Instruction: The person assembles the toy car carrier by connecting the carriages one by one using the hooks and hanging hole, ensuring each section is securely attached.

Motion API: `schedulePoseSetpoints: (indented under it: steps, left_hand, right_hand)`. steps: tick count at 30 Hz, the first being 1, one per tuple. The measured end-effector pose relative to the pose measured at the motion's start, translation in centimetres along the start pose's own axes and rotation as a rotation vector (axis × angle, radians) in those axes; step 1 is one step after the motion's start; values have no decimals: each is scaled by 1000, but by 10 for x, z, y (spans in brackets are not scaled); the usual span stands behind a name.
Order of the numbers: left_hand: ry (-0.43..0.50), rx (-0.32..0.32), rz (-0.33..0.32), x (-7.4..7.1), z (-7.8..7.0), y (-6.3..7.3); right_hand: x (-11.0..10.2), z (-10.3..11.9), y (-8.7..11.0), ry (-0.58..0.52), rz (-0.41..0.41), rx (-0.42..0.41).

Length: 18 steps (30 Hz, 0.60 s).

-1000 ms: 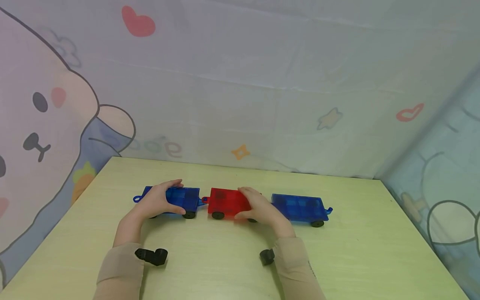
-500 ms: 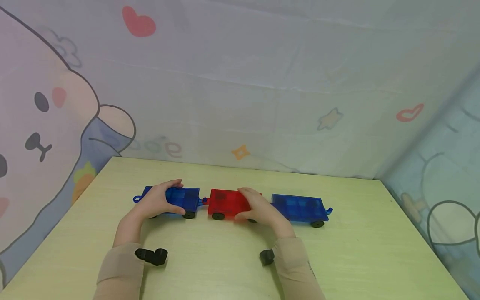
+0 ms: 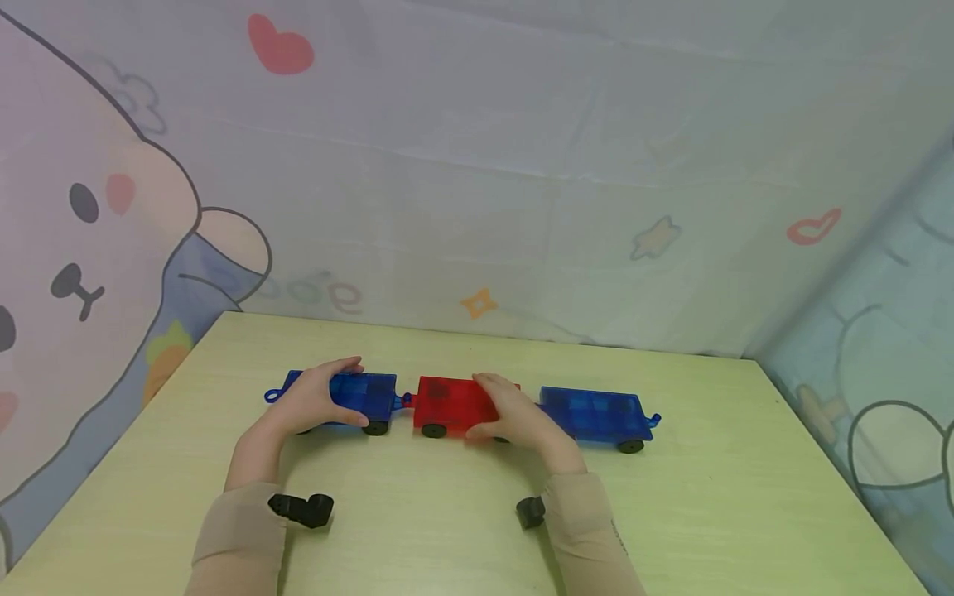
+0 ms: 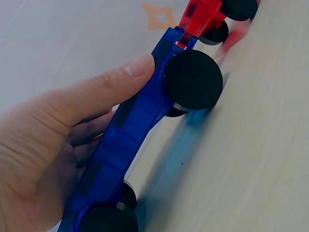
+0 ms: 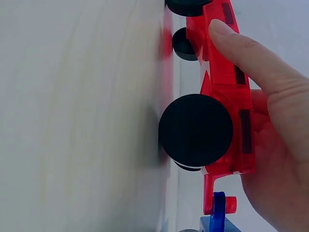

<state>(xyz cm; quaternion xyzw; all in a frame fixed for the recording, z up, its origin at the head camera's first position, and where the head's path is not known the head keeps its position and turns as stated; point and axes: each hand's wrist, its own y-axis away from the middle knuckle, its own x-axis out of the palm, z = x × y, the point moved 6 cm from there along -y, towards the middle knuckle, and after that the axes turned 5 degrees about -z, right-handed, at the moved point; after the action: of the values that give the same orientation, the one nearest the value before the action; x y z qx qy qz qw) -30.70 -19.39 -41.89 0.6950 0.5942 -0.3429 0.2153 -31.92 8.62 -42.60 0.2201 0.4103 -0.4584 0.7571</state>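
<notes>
Three clear-plastic toy train wagons stand in a row on dark wheels. My left hand (image 3: 313, 401) grips the left blue wagon (image 4: 130, 121), thumb along its near side and fingers on the far side. My right hand (image 3: 517, 414) holds the red wagon (image 3: 450, 404) the same way, near its right end. At the red wagon's left end, a red coupling (image 4: 186, 38) meets the blue wagon's end. The right wrist view shows the red wagon's hook (image 5: 231, 205) through a blue ring (image 5: 218, 211), beside the right blue wagon (image 3: 596, 412).
The row stands on a pale yellow table (image 3: 447, 513), toward its back edge. Behind rises a printed cloth backdrop (image 3: 477, 165) with a bear and hearts. A black wrist mount (image 3: 301, 510) sits on the left sleeve, another black mount (image 3: 531, 511) on the right.
The red wagon's left end has lowered slightly, its coupling ring dropping over the left blue wagon's peg. Both hands keep their grips, with almost no movement in the last half second.
</notes>
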Motion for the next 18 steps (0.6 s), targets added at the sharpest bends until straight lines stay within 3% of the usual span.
schedulePoseSetpoints:
  steps: [7, 13, 18]
  left_hand:
    - [-21, -1, 6, 1, -4, -2]
    - [-66, 13, 39, 1, -13, -3]
    - [-126, 11, -18, -5, -28, -4]
  right_hand:
    - [-6, -1, 2, -5, -33, 4]
    - [-29, 9, 10, 23, -128, -11]
    - [-51, 20, 18, 87, -182, -22]
